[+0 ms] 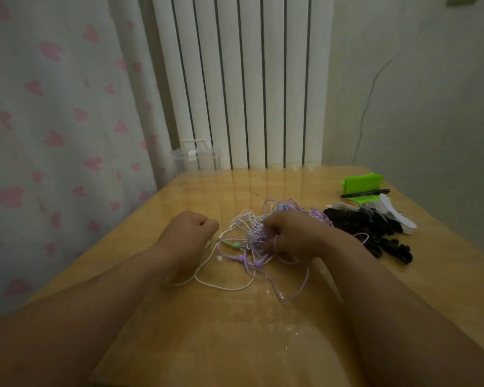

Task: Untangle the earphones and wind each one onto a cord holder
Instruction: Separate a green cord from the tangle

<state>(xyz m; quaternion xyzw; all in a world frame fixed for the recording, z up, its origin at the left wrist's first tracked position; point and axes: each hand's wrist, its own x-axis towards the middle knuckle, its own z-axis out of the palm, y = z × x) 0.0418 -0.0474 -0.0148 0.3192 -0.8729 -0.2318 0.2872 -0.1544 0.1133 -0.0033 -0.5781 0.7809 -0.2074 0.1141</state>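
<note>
Nothing here can be read: no text, label, brand or number. Any print on the black marker pen (365,193), beyond the right hand (291,236), is too blurred to tell.

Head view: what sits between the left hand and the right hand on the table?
Head view shows part of the tangle of white, green and purple earphone cords between left hand and right hand, on the glossy wooden table.

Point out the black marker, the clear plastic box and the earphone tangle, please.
black marker (365,193): head view, middle of its barrel.
clear plastic box (207,162): head view, front wall beside the latch.
earphone tangle (250,230): head view, knotted white and purple cords at its centre.
</note>
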